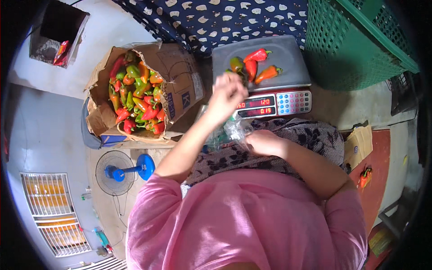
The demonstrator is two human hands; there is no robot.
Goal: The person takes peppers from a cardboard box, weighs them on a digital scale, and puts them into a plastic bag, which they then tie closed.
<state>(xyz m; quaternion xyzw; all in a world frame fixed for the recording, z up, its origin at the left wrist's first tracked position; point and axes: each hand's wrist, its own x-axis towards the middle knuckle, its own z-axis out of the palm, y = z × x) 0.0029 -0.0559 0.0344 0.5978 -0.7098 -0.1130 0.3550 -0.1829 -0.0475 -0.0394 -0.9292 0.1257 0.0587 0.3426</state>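
A clear plastic bag (234, 130) is pinched in the right grip (266, 143). The left grip (228, 93) is curled and blurred; whether anything is held in it cannot be told. Loose peppers (251, 69) are spread on the scale (288, 51) just beyond the left grip, and a pepper heap (140, 105) is contained in the cardboard box (182, 76) to its left. The peppers would likely be found light, firm, slick and easily bruised, best grasped around the thick shoulder; the bag, limp and slippery, by its edge.
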